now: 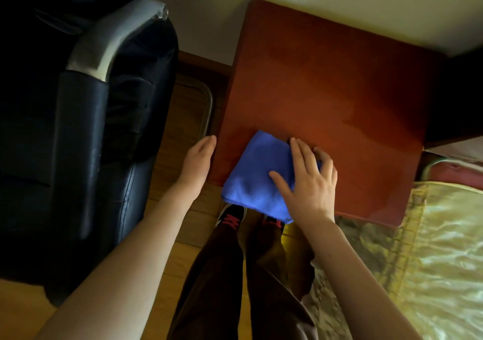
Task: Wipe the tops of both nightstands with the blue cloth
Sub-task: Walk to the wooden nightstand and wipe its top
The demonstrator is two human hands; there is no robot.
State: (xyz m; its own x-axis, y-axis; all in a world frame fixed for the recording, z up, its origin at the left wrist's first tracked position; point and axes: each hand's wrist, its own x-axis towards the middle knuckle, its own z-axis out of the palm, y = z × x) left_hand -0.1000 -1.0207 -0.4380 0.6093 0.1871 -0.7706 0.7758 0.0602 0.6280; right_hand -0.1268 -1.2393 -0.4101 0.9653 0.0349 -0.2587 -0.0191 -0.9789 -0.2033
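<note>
A folded blue cloth (pixel 257 175) lies on the near left corner of a reddish-brown nightstand top (pixel 326 99), with part of it hanging over the front edge. My right hand (pixel 305 180) lies flat on the cloth's right side with its fingers spread, pressing it onto the wood. My left hand (pixel 198 162) has straight fingers and rests against the nightstand's left edge, holding nothing. Only this one nightstand is in view.
A black leather armchair (pixel 78 130) with a silver armrest stands close on the left, leaving a narrow strip of wooden floor (pixel 188 109). A bed with a gold-patterned cover (pixel 431 261) lies on the right. A white wall is behind. My legs and shoes are below the cloth.
</note>
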